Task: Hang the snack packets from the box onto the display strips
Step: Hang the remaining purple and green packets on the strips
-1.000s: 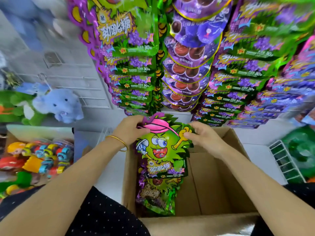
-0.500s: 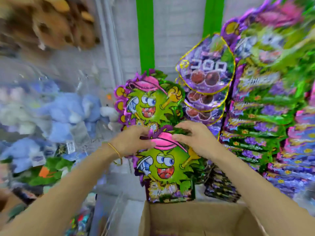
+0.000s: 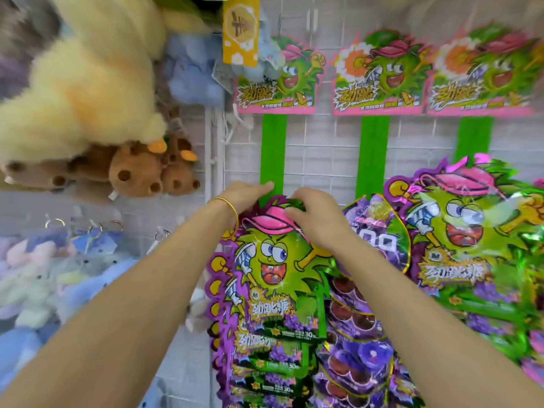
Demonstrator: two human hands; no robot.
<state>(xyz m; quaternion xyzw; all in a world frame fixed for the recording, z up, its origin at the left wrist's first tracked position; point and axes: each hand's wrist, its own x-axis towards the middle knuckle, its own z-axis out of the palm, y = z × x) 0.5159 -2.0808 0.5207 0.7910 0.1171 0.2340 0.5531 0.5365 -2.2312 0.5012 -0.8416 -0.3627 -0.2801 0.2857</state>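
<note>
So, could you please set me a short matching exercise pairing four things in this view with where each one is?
Things:
1. snack packet
2. gold bangle
3. brown plush toys
4. yellow tag

Places:
a. on the wrist of the left hand
b. left of the wire grid
c. gripped at its top by the right hand, against the leftmost green strip
d. top of the view, at the leftmost header card

Pairs: 1-c, 2-a, 3-b, 4-d
</note>
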